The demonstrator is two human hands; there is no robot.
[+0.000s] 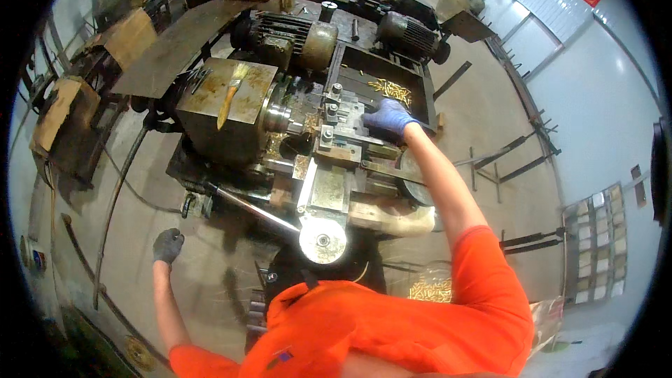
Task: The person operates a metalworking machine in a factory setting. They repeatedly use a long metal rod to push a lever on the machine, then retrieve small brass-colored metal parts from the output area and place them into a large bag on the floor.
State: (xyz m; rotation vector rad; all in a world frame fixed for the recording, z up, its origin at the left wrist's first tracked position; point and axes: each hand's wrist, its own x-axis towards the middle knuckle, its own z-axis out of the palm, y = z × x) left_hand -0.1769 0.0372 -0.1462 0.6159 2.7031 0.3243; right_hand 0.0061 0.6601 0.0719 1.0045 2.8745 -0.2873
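Note:
My right hand (390, 116), in a blue glove, is at the right side of the metal tool block (346, 113) on a small lathe. Its fingers are curled toward the block, and whatever they pinch is too small to make out. To the left of that block sits the round chuck (278, 117), with brass-coloured chips around it. Low on the left, my left hand (169, 246) in a dark grey glove hangs in the air, fingers curled closed. It is apart from the long metal lever (255, 208); anything inside it is hidden. Small brass pieces (392, 91) lie beyond my right hand.
A brush (232, 94) with a wooden handle lies on the headstock cover (245, 77). Behind it stands a ribbed motor (297, 38). A round metal disc (323, 239) is at the near end. More brass pieces (430, 290) are low on the right, beside my orange sleeve.

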